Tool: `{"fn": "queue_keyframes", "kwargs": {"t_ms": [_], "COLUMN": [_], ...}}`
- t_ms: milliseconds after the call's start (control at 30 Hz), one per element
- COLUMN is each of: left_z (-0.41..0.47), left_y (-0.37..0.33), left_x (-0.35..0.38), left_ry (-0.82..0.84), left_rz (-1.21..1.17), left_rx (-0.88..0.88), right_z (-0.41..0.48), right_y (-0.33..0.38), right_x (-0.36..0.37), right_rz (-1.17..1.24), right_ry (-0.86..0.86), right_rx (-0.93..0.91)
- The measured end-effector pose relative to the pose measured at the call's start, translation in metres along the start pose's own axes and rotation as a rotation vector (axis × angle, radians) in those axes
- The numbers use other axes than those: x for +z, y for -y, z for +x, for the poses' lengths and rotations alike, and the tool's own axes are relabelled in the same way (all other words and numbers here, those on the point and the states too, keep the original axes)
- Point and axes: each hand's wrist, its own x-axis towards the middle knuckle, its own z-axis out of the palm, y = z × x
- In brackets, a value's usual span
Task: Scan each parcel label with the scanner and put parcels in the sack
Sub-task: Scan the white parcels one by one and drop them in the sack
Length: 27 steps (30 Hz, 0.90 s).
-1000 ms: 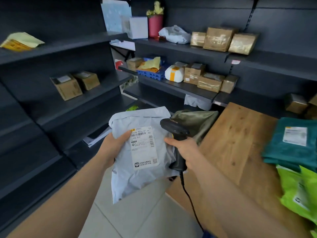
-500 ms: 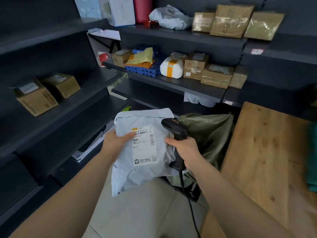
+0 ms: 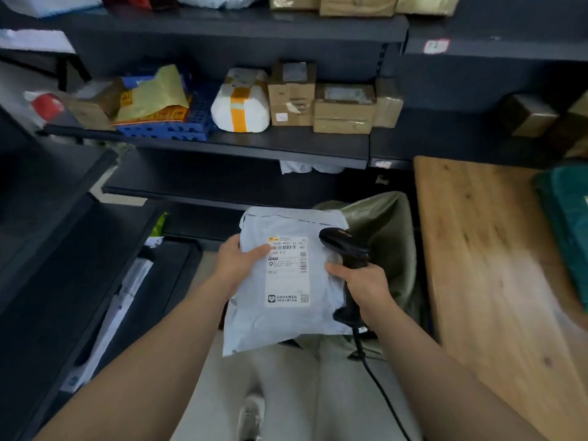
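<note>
This is the stockroom of a parcel depot or pickup point. Dark metal shelves (image 3: 254, 144) run along two sides, loaded with taped cardboard boxes (image 3: 343, 108), a white bundle (image 3: 222, 106) banded in orange tape, and a yellow mailing bag (image 3: 152, 93) lying on a blue crate (image 3: 178, 122). A small tag (image 3: 436, 46) is stuck to one shelf edge. A grey mailing bag (image 3: 286, 323) carries a printed shipping label (image 3: 288, 272) with barcodes, and a corded barcode scanner (image 3: 343, 246) is just beside it. An olive sack (image 3: 388, 224) sits next to a wooden tabletop (image 3: 496, 265).

Grey parcel (image 3: 286, 281) in left hand (image 3: 238, 262), scanner (image 3: 346, 249) (corded) in right hand (image 3: 366, 281)
</note>
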Motion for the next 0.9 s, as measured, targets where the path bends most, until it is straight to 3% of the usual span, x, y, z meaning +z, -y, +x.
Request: {"fn": "queue_keyframes", "kwargs": {"t_ms": [233,367,600,900], "left_z": [0.090,0.132,0.205,0.232], "left_y": [0.015,0.039,0.107,0.138], "left_x": [0.043,0.073,0.123,0.172], "left_ry": [0.320,0.443,0.435,0.496], "left_rz": [0.162,0.243,0.507,0.287], "left_rx": [0.033,-0.039,-0.130,-0.277], "right_z": [0.040,0.070,0.121,0.157], "right_y": [-0.010,-0.025,-0.064,-0.081], "right_x": [0.004,-0.003,-0.012,-0.012], "right_rz": [0.083,0.087,0.019,-0.054], "right_ry": [-0.272,-0.355,-0.431,-0.469], "right_rx": [0.080,0.107,0.113,0.149]}}
